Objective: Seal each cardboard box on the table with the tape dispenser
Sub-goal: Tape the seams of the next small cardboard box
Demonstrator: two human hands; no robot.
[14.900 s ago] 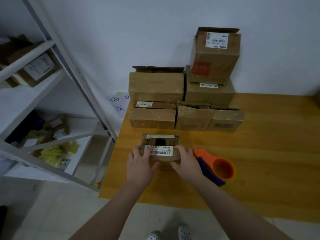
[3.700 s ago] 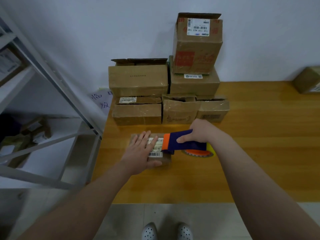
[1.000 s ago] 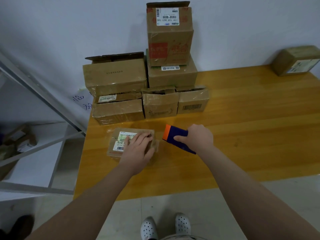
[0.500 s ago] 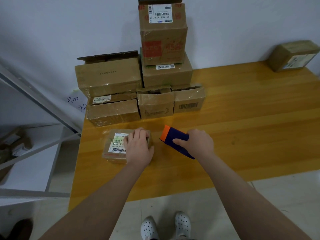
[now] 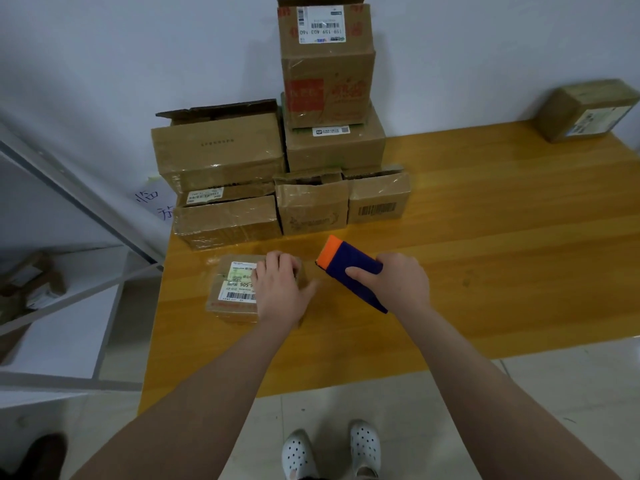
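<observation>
A small flat cardboard box (image 5: 232, 289) with a white barcode label lies near the wooden table's left front. My left hand (image 5: 280, 289) rests on its right half, fingers curled over the far right edge and gripping it. My right hand (image 5: 398, 282) grips the tape dispenser (image 5: 349, 268), dark blue with an orange front end, held just right of the box and apart from it. The dispenser's roll is hidden under my hand.
A stack of several cardboard boxes (image 5: 277, 161) stands against the wall behind the small box, some with open flaps. A lone box (image 5: 585, 109) sits at the table's far right corner. A white metal shelf (image 5: 69, 209) stands left of the table (image 5: 485, 271).
The dispenser has come off the box top and now sits to its right. My left hand has slid to the box's right edge. The view has tilted.
</observation>
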